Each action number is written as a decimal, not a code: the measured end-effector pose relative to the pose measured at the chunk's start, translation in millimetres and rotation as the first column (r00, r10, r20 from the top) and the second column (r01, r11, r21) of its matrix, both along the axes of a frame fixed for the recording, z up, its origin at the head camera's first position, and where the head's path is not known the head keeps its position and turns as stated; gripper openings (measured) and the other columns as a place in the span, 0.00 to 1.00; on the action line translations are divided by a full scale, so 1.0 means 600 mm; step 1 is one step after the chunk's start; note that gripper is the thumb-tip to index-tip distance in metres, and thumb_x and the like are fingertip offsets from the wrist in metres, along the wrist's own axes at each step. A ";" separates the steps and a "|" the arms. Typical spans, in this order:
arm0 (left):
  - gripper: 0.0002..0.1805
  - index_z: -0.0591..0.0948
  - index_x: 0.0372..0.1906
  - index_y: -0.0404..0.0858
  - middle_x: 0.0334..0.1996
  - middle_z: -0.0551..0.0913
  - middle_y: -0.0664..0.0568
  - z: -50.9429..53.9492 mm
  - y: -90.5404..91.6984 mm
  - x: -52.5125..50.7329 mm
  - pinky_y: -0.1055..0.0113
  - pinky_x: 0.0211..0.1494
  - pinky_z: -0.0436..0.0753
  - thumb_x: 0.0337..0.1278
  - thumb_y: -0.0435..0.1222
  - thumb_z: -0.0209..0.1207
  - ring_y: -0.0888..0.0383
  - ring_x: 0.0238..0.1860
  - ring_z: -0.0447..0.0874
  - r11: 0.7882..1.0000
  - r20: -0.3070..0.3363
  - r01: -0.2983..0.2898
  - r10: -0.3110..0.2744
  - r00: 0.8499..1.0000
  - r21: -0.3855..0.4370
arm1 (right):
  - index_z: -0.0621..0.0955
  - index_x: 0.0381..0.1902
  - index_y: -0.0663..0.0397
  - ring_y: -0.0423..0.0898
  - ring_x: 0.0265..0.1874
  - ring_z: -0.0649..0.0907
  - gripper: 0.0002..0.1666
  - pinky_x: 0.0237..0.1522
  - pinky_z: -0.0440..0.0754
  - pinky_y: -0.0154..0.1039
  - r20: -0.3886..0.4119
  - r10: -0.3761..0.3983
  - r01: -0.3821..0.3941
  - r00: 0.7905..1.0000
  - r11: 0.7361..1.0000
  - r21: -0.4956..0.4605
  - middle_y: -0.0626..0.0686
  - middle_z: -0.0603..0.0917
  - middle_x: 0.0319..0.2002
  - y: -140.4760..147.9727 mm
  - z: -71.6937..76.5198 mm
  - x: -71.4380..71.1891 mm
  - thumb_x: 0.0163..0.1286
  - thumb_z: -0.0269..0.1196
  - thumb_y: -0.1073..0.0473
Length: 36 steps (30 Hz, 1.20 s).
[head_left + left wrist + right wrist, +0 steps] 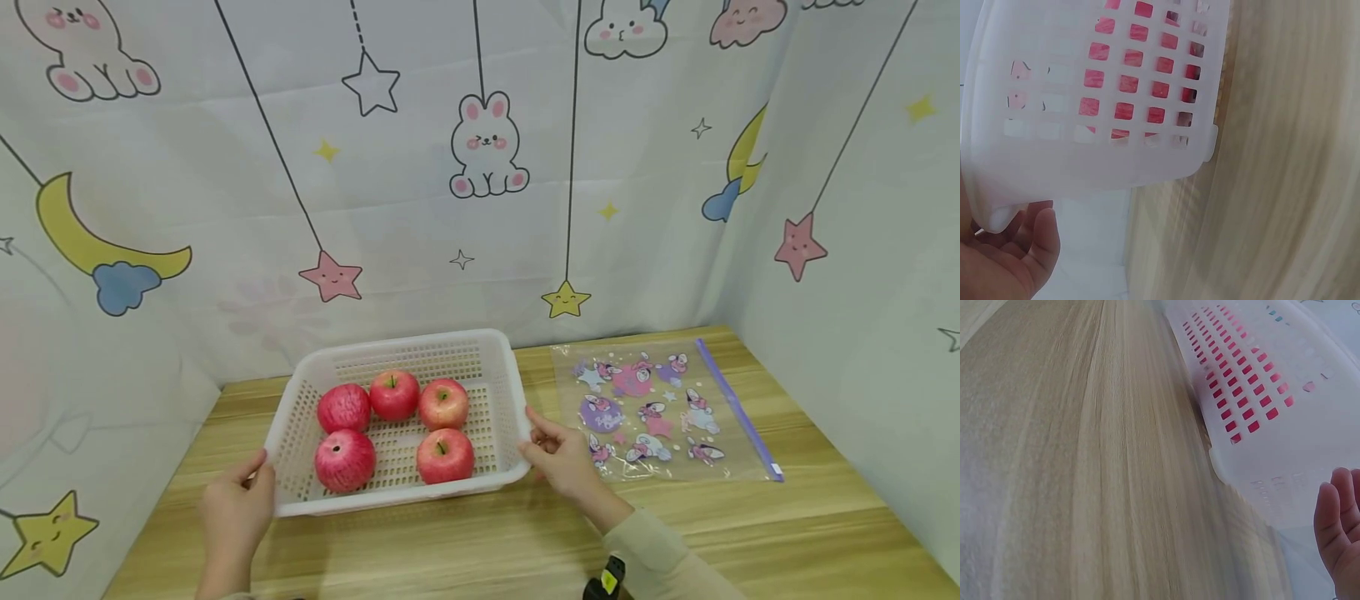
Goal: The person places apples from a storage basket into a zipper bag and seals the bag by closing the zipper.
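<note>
A white plastic basket (pixel 491 454) with a perforated floor and walls stands over the wooden table, tilted slightly in the head view. Several red apples (pixel 446 456) lie in it, with bare floor showing between them and at the right end. My left hand (pixel 238 504) grips the rim at the basket's near left corner; in the left wrist view its fingers (pixel 1044 234) curl beneath that rim. At the opposite end, my right hand (pixel 561 462) holds the right rim with thumb and fingers. The right wrist view catches only some of its fingers, close to the basket wall (pixel 1297 462).
A clear zip bag (pixel 626 396) with cartoon prints and a purple slider strip lies flat to the right of the basket. Printed white curtains (pixel 420 217) enclose the wooden table (pixel 420 550) at the back and both sides. A black strap-like item (pixel 604 579) shows near the right sleeve.
</note>
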<state>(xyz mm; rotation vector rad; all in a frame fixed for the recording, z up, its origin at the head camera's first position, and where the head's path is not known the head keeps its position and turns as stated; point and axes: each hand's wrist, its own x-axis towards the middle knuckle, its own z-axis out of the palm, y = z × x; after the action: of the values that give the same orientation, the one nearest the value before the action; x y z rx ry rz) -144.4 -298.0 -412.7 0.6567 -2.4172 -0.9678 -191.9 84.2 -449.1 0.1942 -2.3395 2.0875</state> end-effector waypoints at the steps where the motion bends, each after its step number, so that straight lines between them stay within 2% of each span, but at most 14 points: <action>1: 0.16 0.83 0.47 0.30 0.31 0.84 0.33 0.001 0.001 0.000 0.74 0.16 0.71 0.56 0.33 0.54 0.73 0.18 0.67 1.000 -0.002 0.000 0.000 1.000 0.003 | 0.72 0.62 0.63 0.36 0.18 0.75 0.32 0.17 0.81 0.41 0.003 0.001 -0.001 1.000 1.000 -0.002 0.57 0.79 0.32 0.001 0.000 0.000 0.58 0.64 0.70; 6: 0.15 0.83 0.46 0.30 0.30 0.84 0.34 0.003 0.008 -0.001 0.74 0.15 0.70 0.56 0.32 0.54 0.72 0.17 0.67 1.000 -0.011 0.004 -0.004 1.000 0.006 | 0.71 0.62 0.63 0.37 0.19 0.76 0.33 0.18 0.81 0.39 0.023 0.004 -0.004 1.000 1.000 -0.010 0.57 0.79 0.33 0.007 -0.001 -0.001 0.58 0.63 0.70; 13: 0.16 0.83 0.46 0.30 0.31 0.84 0.34 0.004 0.014 -0.001 0.74 0.16 0.70 0.56 0.33 0.54 0.73 0.18 0.67 1.000 -0.006 0.002 -0.002 1.000 -0.004 | 0.71 0.62 0.65 0.36 0.18 0.76 0.32 0.18 0.81 0.41 -0.011 0.008 -0.007 1.000 1.000 0.012 0.57 0.80 0.32 0.013 0.000 0.000 0.58 0.63 0.70; 21: 0.15 0.83 0.46 0.31 0.31 0.84 0.34 0.004 0.019 -0.001 0.74 0.16 0.70 0.56 0.33 0.54 0.73 0.18 0.67 1.000 -0.010 0.002 -0.002 1.000 -0.004 | 0.71 0.62 0.64 0.37 0.19 0.76 0.32 0.18 0.81 0.40 0.011 0.003 -0.003 1.000 1.000 0.006 0.58 0.79 0.33 0.019 0.004 0.002 0.58 0.63 0.70; 27: 0.16 0.83 0.46 0.30 0.33 0.84 0.32 0.008 0.025 0.000 0.74 0.16 0.71 0.56 0.33 0.53 0.72 0.18 0.68 1.000 -0.002 0.007 -0.007 1.000 0.004 | 0.70 0.62 0.65 0.36 0.19 0.76 0.32 0.18 0.81 0.37 -0.006 0.014 -0.014 1.000 1.000 0.010 0.59 0.79 0.34 0.024 0.003 0.002 0.58 0.63 0.71; 36: 0.16 0.83 0.46 0.30 0.32 0.84 0.32 0.005 0.029 0.000 0.74 0.16 0.71 0.56 0.33 0.53 0.71 0.18 0.68 1.000 -0.014 0.016 -0.016 1.000 0.001 | 0.70 0.63 0.64 0.36 0.20 0.76 0.32 0.19 0.82 0.40 0.000 0.014 -0.014 1.000 0.999 0.033 0.59 0.79 0.34 0.031 0.005 0.003 0.59 0.63 0.70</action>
<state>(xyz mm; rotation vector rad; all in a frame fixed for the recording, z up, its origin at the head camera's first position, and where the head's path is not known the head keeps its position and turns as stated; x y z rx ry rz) -144.4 -280.3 -409.6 0.6298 -2.4138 -0.9772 -190.4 103.0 -446.4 0.2121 -2.3802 2.0560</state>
